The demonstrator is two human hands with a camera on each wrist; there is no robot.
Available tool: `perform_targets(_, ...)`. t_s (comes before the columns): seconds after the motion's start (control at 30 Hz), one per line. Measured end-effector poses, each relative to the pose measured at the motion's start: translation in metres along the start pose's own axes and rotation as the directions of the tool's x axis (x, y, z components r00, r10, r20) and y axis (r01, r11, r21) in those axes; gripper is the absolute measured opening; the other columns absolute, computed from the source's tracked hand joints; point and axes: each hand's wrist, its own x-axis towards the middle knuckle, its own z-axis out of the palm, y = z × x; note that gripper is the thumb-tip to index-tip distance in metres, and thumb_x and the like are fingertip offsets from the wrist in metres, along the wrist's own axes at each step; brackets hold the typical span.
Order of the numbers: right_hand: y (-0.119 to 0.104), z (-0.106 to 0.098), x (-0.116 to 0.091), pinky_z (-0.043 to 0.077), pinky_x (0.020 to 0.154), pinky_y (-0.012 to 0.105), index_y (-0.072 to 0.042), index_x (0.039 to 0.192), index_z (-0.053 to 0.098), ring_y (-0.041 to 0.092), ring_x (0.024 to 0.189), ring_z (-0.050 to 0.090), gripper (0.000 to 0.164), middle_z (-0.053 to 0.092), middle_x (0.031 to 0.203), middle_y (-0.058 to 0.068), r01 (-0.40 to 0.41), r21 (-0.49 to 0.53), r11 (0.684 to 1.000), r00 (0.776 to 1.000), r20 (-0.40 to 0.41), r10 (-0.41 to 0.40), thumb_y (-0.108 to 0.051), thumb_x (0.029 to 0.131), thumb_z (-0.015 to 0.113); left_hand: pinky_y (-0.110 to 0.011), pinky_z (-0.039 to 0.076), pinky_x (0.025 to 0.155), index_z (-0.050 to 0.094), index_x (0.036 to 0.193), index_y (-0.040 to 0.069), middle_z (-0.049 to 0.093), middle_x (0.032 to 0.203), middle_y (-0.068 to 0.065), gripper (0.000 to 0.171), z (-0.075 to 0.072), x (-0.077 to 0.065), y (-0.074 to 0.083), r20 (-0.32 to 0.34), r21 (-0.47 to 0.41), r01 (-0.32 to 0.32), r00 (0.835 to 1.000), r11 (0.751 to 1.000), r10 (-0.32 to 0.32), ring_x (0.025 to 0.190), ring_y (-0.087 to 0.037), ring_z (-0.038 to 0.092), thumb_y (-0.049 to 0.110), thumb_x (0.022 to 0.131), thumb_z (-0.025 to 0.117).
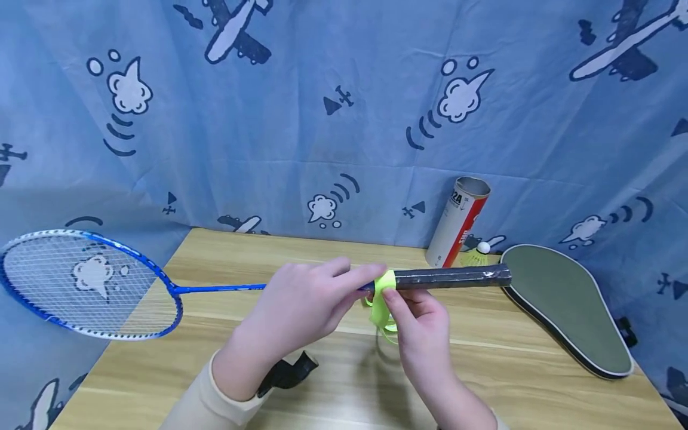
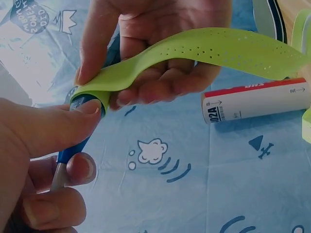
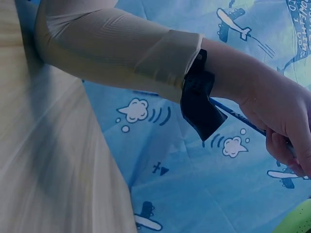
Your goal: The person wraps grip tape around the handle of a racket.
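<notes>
A blue badminton racket (image 1: 217, 289) is held up sideways above the table, strung head to the left and dark handle (image 1: 454, 277) to the right. My left hand (image 1: 303, 301) grips it where the shaft meets the handle. In the left wrist view, that thumb (image 2: 73, 121) presses at the edge of a perforated yellow-green grip tape (image 2: 194, 48), which is looped around the handle's start. My right hand (image 1: 427, 328) pinches the tape against the handle from below. The tape's loose length hangs beneath, partly hidden by the hands.
A white and red shuttlecock tube (image 1: 457, 224) stands at the back of the wooden table (image 1: 226, 257). Beside it are a yellow shuttlecock (image 1: 475, 255) and a green paddle-shaped case (image 1: 564, 304). A blue patterned curtain (image 1: 365, 131) hangs behind.
</notes>
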Motion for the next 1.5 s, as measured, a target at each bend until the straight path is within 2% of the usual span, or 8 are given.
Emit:
perform_targets(0.27,0.002,0.001,-0.002,0.061,0.070,0.025,0.004,0.090,0.071,0.015,0.079,0.076,0.007,0.078,0.086,0.007,-0.027,-0.139,0.990,0.999,0.043,0.033,0.002,0.096,0.069,-0.019,0.018,0.042,0.072,0.127,0.029,0.053,0.070,0.010,0.031,-0.002,-0.004,-0.003,0.017,0.059,0.031,0.999,0.998,-0.032,0.046,-0.003,0.028,0.025,0.096,0.075)
perform_targets(0.47,0.004,0.002,-0.002,0.058,0.064,0.022,0.004,0.085,0.073,0.012,0.074,0.073,0.008,0.078,0.083,0.006,0.010,-0.146,0.989,1.000,0.008,-0.009,0.004,0.093,0.071,-0.020,0.017,0.041,0.072,0.127,0.029,0.054,0.068,0.011,0.027,-0.002,-0.003,-0.004,0.032,0.068,0.032,0.999,0.997,-0.034,0.045,-0.003,0.027,0.032,0.099,0.070)
perform_targets(0.7,0.009,0.004,-0.003,0.056,0.059,0.020,0.002,0.079,0.077,0.005,0.065,0.067,0.012,0.075,0.076,-0.002,0.082,-0.182,0.980,0.995,-0.035,-0.090,0.008,0.089,0.074,-0.020,0.034,0.045,0.071,0.130,0.027,0.076,0.094,0.011,0.034,-0.007,-0.005,-0.006,0.091,-0.026,0.032,0.995,0.999,-0.030,0.052,-0.003,0.047,0.026,0.097,0.073)
perform_targets(0.9,0.013,0.005,-0.005,0.057,0.060,0.020,0.003,0.078,0.076,0.005,0.065,0.068,0.014,0.076,0.076,-0.001,0.127,-0.136,0.982,0.991,-0.026,-0.132,0.013,0.088,0.073,-0.023,0.047,0.052,0.071,0.132,0.025,0.078,0.106,0.011,0.035,-0.009,-0.006,-0.009,0.129,-0.062,0.029,0.991,0.998,-0.021,0.060,-0.004,0.057,0.023,0.097,0.073)
perform_targets(1.0,0.014,0.005,-0.004,0.059,0.063,0.023,0.003,0.084,0.075,0.009,0.068,0.072,0.011,0.076,0.079,0.001,0.109,-0.120,0.987,0.994,-0.006,-0.111,0.012,0.090,0.071,-0.025,0.049,0.053,0.070,0.130,0.026,0.077,0.106,0.013,0.032,-0.008,-0.005,-0.009,0.149,-0.055,0.036,0.989,0.998,-0.027,0.062,-0.004,0.059,0.025,0.098,0.072)
perform_targets(1.1,0.012,0.004,-0.003,0.061,0.066,0.026,0.006,0.094,0.073,0.013,0.069,0.073,0.004,0.076,0.082,0.002,0.059,-0.162,0.985,0.998,0.035,-0.054,0.008,0.091,0.071,-0.027,0.050,0.053,0.071,0.126,0.025,0.077,0.104,0.014,0.027,-0.009,-0.004,-0.009,0.168,-0.050,0.047,0.985,0.998,-0.038,0.061,-0.004,0.059,0.028,0.099,0.071)
perform_targets(1.27,0.010,0.003,-0.002,0.060,0.069,0.026,0.011,0.104,0.070,0.012,0.072,0.072,0.015,0.075,0.085,0.000,0.008,-0.220,0.976,0.998,0.065,0.007,0.006,0.090,0.073,-0.027,0.046,0.050,0.071,0.123,0.020,0.073,0.090,0.012,0.025,-0.010,-0.004,-0.009,0.200,-0.058,0.064,0.978,0.996,-0.051,0.056,-0.005,0.050,0.032,0.101,0.068)
perform_targets(1.5,0.015,0.000,0.000,0.062,0.073,0.028,0.000,0.115,0.070,0.010,0.083,0.072,0.027,0.076,0.099,0.001,-0.005,-0.111,0.994,0.994,0.108,0.017,0.011,0.090,0.070,-0.025,0.040,0.048,0.067,0.136,0.012,0.050,0.063,0.011,0.040,-0.012,-0.003,-0.010,0.328,-0.091,0.097,0.943,0.991,-0.062,0.050,-0.005,0.042,0.034,0.103,0.064)
